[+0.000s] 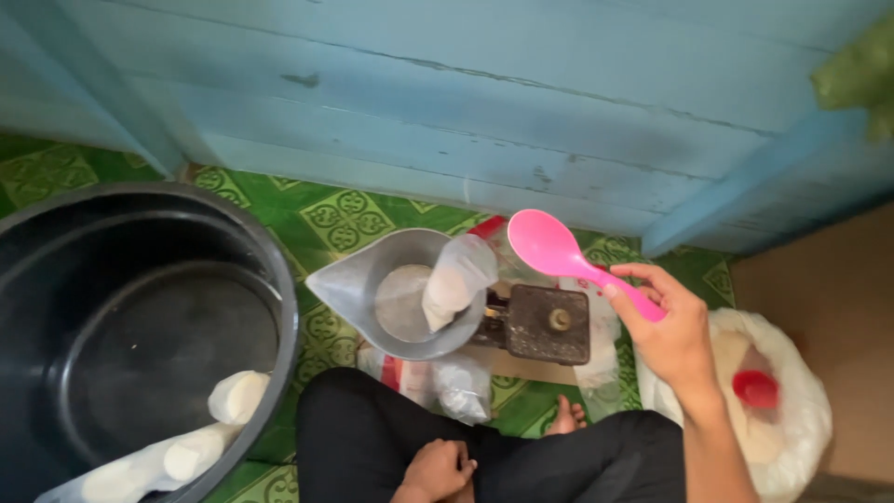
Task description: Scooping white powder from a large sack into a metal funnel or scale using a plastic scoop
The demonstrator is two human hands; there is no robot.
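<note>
Pink plastic spoon (570, 256) held up at right, bowl pointing far-left, above a rusty metal balance scale (548, 323). Right hand (669, 333) grips its handle end between thumb and fingers. Left hand (438, 469) curled loosely closed on the black-trousered lap, holding nothing. Grey metal scale pan (372, 289) left of the spoon holds a small clear bag of white powder (454, 281). Large black plastic tub (130, 335) far left. White sack (792, 410) right.

Pink spoon (568, 256) in right hand (670, 335), raised.
</note>
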